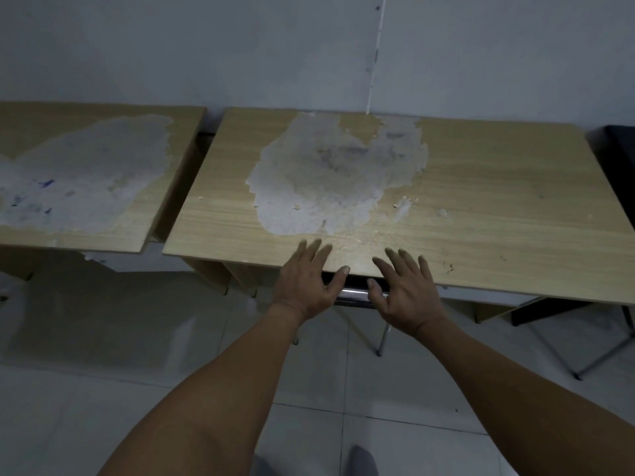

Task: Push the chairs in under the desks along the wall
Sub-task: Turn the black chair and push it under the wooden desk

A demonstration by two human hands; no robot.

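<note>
A wooden desk (481, 214) with a large worn grey patch stands against the wall in front of me. Under its front edge a chair (354, 294) shows only the dark top of its backrest, a chrome bar and thin metal legs; the seat is hidden beneath the desk. My left hand (305, 286) and my right hand (405, 293) hover over the backrest at the desk's front edge, fingers spread, thumbs near the chrome bar. Neither hand grips anything.
A second worn desk (103, 221) stands to the left with a narrow gap between them. At the far right a dark chair or object (618, 152) sits by the wall, and metal legs (584, 359) reach out over the pale tiled floor.
</note>
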